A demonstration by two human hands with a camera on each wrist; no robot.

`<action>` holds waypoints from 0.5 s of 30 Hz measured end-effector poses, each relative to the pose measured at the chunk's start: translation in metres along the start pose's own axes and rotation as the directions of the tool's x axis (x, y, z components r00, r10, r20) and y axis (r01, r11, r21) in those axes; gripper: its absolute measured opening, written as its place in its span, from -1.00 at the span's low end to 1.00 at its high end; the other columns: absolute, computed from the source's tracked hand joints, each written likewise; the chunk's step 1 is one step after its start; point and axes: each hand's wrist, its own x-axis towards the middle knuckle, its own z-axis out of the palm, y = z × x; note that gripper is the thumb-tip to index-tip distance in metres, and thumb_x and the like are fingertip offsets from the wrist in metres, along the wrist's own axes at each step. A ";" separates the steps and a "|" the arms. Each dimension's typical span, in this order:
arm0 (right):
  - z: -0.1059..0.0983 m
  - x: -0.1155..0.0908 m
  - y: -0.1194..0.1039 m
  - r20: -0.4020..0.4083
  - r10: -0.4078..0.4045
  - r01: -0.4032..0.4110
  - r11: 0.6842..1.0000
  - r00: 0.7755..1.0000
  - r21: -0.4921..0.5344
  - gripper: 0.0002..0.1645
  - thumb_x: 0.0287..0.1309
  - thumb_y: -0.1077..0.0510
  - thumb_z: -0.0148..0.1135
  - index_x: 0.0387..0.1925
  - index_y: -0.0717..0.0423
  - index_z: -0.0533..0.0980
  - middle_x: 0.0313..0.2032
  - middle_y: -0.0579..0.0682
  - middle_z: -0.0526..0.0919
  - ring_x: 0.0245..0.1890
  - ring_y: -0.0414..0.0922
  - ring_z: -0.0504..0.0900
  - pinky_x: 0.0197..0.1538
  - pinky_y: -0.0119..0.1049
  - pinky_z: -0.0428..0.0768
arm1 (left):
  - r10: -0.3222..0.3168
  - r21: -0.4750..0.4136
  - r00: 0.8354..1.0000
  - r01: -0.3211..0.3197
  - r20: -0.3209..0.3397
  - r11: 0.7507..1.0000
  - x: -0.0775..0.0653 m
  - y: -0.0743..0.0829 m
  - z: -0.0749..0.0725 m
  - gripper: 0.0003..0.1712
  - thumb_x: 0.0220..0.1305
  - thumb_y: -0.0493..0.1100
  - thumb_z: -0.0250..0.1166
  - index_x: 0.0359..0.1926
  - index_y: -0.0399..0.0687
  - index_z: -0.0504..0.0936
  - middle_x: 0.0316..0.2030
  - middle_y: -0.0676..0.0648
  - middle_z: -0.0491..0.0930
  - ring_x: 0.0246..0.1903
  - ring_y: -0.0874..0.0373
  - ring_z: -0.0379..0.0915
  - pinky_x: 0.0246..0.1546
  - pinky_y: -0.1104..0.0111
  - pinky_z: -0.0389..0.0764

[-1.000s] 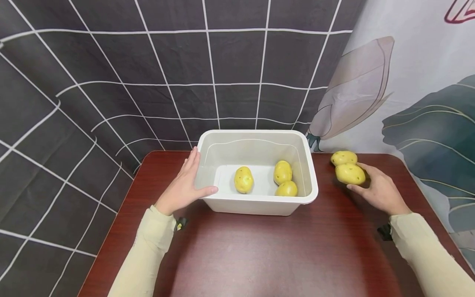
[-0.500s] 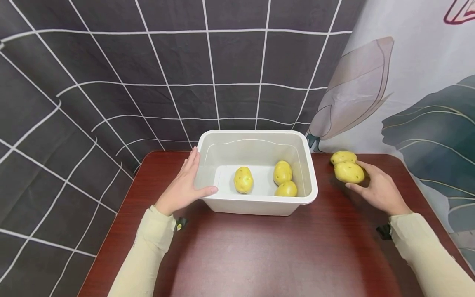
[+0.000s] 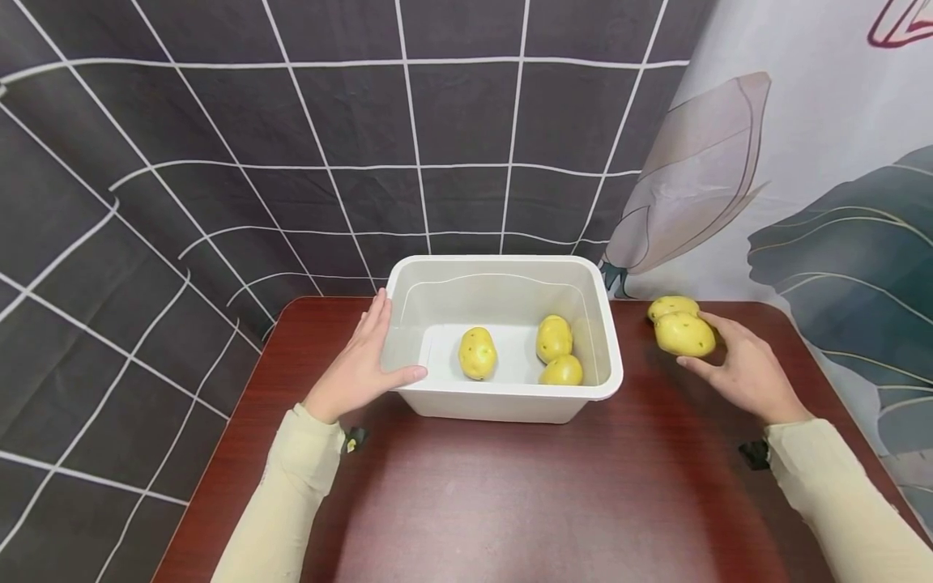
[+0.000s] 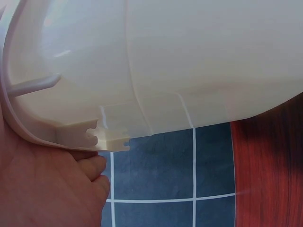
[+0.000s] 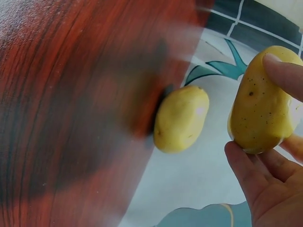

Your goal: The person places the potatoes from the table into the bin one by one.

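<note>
My right hand (image 3: 754,368) pinches a yellow potato (image 3: 683,334) between thumb and fingers at the table's right side. In the right wrist view that potato (image 5: 262,101) is held off the table, apart from a second potato (image 5: 181,119), which lies on the table near its far edge. My left hand (image 3: 357,356) rests against the left end of a white plastic bin (image 3: 503,403), fingers straight along the rim and thumb over the front corner. Inside the bin lie a lone potato (image 3: 477,353) and a pair, one (image 3: 555,338) behind the other (image 3: 562,370).
The bin stands on a reddish-brown wooden table (image 3: 466,494), towards its back edge. Behind and to the left hangs a dark cloth with a white grid (image 3: 466,113). A pale cloth with leaf and petal prints (image 3: 824,146) hangs at the right.
My right hand has raised the gripped potato slightly and moved it a little to the left. My left hand, the bin and the other potatoes have stayed in place.
</note>
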 end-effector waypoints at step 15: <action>-0.004 -0.001 -0.011 -0.017 -0.009 0.009 1.000 1.000 -0.007 0.06 -0.01 0.07 0.58 0.41 0.40 0.23 0.26 0.48 0.36 0.21 0.45 0.33 0.16 0.45 0.32 | -0.005 -0.004 1.000 0.005 0.002 1.000 0.000 -0.001 0.000 0.35 0.15 0.32 0.40 0.59 -0.25 -0.22 0.60 -0.01 -0.41 0.57 0.01 -0.48 0.54 0.08 -0.22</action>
